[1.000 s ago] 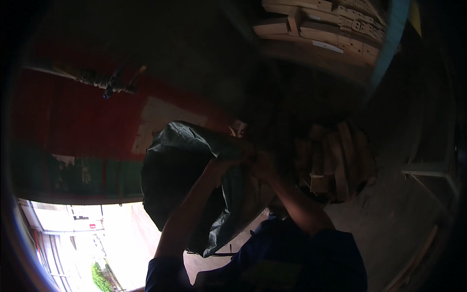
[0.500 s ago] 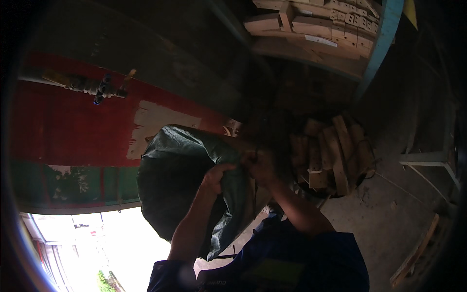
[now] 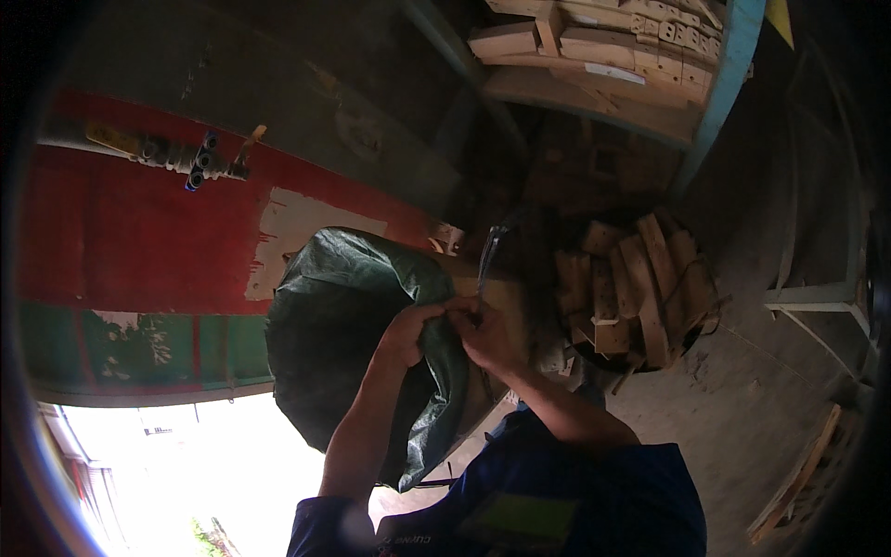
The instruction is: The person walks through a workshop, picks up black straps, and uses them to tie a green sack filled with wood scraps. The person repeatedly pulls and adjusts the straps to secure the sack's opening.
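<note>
A large dark green woven sack [image 3: 325, 325] stands with its mouth gaping in front of me. My left hand [image 3: 408, 336] is closed on the sack's folded rim, thumb and fingers pinching the fabric. Right beside it, my right hand [image 3: 483, 342] is closed at the outer side of the same rim, its fingertips meeting those of the left. A thin dark shiny strand [image 3: 489, 255], perhaps cord or ties, rises from between the hands. Its lower part is hidden by my fingers. The inside of the sack is too dark to make out.
Right of the sack, a round container holds several wood offcuts [image 3: 640, 288]. A blue-framed rack [image 3: 733, 74] with shaped wooden pieces [image 3: 603, 46] stands behind. At left are a red and green wall [image 3: 139, 232] and a pipe with a valve [image 3: 200, 162]. A metal frame [image 3: 817, 297] stands far right.
My right hand has moved down and slightly left, meeting my left hand at the rim. The dark strand now shows above the hands. The sack has barely shifted.
</note>
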`<state>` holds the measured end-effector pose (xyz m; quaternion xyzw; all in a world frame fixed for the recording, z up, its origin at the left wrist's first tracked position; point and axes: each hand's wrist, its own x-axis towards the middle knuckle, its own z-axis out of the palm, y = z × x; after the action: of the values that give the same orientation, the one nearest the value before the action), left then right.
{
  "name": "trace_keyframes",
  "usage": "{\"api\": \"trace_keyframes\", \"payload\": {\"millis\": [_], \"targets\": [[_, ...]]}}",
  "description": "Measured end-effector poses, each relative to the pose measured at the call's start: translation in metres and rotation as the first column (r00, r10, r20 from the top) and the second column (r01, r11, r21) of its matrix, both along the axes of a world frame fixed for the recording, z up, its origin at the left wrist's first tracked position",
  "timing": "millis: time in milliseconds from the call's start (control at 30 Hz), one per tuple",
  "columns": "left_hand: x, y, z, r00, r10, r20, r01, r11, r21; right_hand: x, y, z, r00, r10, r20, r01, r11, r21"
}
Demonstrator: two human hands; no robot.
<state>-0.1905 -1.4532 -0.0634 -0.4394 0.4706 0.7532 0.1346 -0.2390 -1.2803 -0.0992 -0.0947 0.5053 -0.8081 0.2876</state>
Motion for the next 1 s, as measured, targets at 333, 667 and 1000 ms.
{"api": "trace_keyframes", "payload": {"millis": [333, 667, 1000], "targets": [[-0.032, 0.023, 0.021, 0.991, 0.090, 0.101, -0.077, 0.989, -0.126, 0.014, -0.005, -0.017, 0.957, -0.077, 0.280, 0.121, 0.982, -0.146], [-0.035, 0.032, 0.016, 0.986, 0.031, 0.163, 0.048, 0.888, -0.457, -0.001, 0.039, -0.010, 0.984, 0.176, -0.015, -0.174, 0.982, 0.069], [-0.040, 0.016, 0.015, 0.989, -0.009, 0.146, 0.024, 0.994, -0.103, -0.049, 0.150, -0.108, 0.954, 0.210, -0.215, 0.047, 0.602, 0.797]]}}
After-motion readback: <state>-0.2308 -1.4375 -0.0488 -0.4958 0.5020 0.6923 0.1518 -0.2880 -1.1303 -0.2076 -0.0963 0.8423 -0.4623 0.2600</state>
